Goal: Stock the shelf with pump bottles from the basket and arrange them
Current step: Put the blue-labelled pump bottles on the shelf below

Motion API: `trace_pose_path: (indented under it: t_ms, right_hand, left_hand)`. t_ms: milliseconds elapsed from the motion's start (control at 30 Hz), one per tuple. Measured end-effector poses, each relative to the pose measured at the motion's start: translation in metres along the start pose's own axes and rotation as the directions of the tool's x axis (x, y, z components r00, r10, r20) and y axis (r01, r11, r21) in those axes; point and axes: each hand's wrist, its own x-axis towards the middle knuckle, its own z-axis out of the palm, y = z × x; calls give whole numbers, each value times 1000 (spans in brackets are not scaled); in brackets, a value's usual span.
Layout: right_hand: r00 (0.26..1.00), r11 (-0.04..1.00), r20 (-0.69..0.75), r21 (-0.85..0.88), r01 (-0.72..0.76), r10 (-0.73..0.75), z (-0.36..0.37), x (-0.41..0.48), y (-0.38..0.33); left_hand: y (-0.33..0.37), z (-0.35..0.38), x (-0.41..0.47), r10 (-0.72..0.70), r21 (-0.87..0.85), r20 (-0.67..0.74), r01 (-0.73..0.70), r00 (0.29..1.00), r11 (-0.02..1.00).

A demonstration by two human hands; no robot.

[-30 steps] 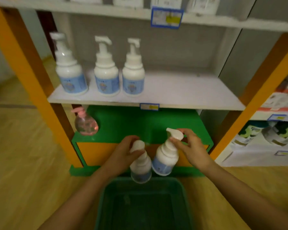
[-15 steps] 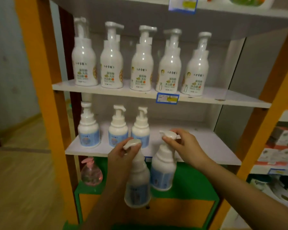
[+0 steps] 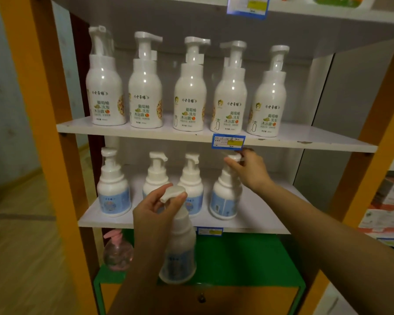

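My right hand (image 3: 250, 171) grips the pump head of a white bottle with a blue label (image 3: 224, 196), which stands on the lower white shelf (image 3: 259, 217) as the fourth in its row. Three matching bottles (image 3: 113, 189) stand to its left. My left hand (image 3: 155, 208) holds another blue-label pump bottle (image 3: 179, 253) by its neck, hanging in the air in front of the shelf edge, below the row. The basket is out of view.
The upper shelf (image 3: 316, 142) carries several taller white pump bottles (image 3: 190, 92). A pink clear pump bottle (image 3: 117, 251) sits on the green cabinet (image 3: 248, 262) below. Orange uprights (image 3: 32, 110) frame the shelves. Boxed goods (image 3: 387, 212) lie to the right.
Both hands rose from the green basket to the shelves with a bottle each. The right hand's bottle went forward onto the lower shelf; the left hand's bottle still hangs in front.
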Motion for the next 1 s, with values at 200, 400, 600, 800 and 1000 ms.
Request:
trace_pose_path:
  t_ms: [200, 400, 600, 800, 1000]
  right_hand:
    - [998, 996, -26, -61, -66, 64, 6, 9, 18]
    - [983, 987, -118, -60, -148, 140, 17, 14, 20]
    - [925, 962, 268, -37, -270, 270, 14, 6, 31]
    - [921, 979, 345, 28, -202, 180, 19, -12, 53]
    - [915, 970, 348, 54, -236, 203, 35, -3, 52]
  left_hand:
    - [-5, 4, 0, -20, 13, 24, 19, 1000, 1000]
    - [-6, 9, -2, -6, 40, 33, 4, 999, 999]
    - [-7, 8, -2, -30, 39, 35, 28, 999, 999]
    - [-7, 7, -2, -39, 31, 28, 38, 999, 999]
    - [-9, 8, 1, -32, 27, 20, 31, 999, 999]
